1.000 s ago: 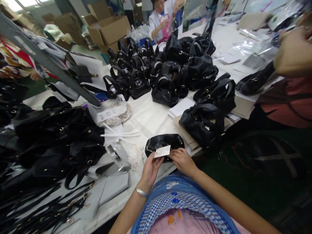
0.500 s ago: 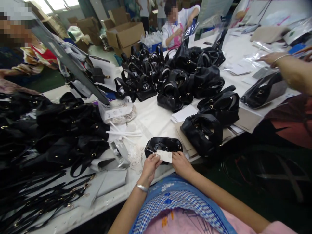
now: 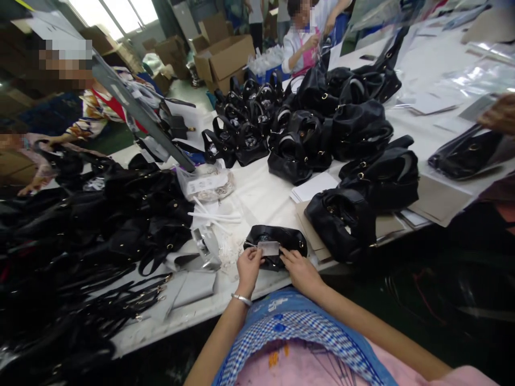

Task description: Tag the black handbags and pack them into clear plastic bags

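A black handbag (image 3: 287, 234) lies on the white table right in front of me. Over its near side is a small pale hang tag (image 3: 269, 248), tilted so that its face looks greyish. My left hand (image 3: 249, 264) is closed, pinching the tag's left end between thumb and fingers. At the tag's right edge, the fingertips of my right hand (image 3: 300, 269) are closed on it, while the other fingers rest against the bag. A thin light string runs from the tag's left end toward the bag.
Black handbags (image 3: 295, 153) crowd the table ahead, one (image 3: 341, 222) close on my right. At left are piled black bags (image 3: 132, 214), straps (image 3: 140, 297), a tape dispenser (image 3: 206, 247) and a plastic packet (image 3: 207, 185). Co-workers (image 3: 308, 48) work around; a metal post (image 3: 137, 110) slants at left.
The tag has tipped, its face turning from bright white to greyish, with both hands still at its ends. My view has shifted left. At right, a co-worker's hand has moved near a wrapped bag.
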`<state>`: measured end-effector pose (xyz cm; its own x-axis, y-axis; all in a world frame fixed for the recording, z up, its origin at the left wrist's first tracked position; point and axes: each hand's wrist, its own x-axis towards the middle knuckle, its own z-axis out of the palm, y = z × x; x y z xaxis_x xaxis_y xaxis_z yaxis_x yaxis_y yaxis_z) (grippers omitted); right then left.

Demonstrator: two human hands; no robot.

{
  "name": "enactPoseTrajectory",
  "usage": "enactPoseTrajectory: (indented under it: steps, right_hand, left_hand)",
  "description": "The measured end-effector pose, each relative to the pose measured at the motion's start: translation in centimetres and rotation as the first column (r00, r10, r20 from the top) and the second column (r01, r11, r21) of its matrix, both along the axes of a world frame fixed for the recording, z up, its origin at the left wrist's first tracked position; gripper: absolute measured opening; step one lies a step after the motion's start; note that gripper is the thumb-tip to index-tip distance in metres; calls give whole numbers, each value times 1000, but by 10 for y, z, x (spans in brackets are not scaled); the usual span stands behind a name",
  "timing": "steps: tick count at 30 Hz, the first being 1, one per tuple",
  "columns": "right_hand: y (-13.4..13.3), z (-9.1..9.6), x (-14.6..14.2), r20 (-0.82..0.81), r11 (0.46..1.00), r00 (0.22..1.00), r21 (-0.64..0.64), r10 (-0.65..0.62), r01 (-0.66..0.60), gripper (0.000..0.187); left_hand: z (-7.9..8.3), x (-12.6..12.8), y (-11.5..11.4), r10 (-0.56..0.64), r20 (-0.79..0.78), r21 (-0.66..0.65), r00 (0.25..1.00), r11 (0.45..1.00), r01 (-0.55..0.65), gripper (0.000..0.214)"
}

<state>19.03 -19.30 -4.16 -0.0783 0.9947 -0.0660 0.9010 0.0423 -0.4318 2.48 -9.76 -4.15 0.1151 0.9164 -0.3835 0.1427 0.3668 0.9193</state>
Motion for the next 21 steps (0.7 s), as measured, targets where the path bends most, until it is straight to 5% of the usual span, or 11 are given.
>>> enactPoseTrajectory:
  steps: [3, 5, 8, 11, 21]
  right_hand:
    - [-1, -7, 7, -100, 996, 993, 60, 68, -62, 54]
    - [-3, -7, 9, -151, 992, 985, 106, 84, -68, 49]
    - [-6, -4, 5, -160, 988, 983, 139, 93, -71, 44]
    - [-8, -4, -1, -114, 989, 990, 130, 80, -65, 47]
    - [33, 17, -22, 223, 987, 969, -141, 107, -77, 52]
  left_hand:
    - [-1, 15, -5, -18, 30, -43, 999, 999, 19, 32]
    - [-4, 24, -7, -121, -106, 6, 987, 992, 123, 28]
    - [-7, 29, 0, -312, -416, 53, 854, 929, 365, 27]
    - [-8, 26, 13, -371, -557, 49, 743, 878, 475, 25]
    - [-9, 29, 29, -381, -738, 57, 558, 788, 613, 33]
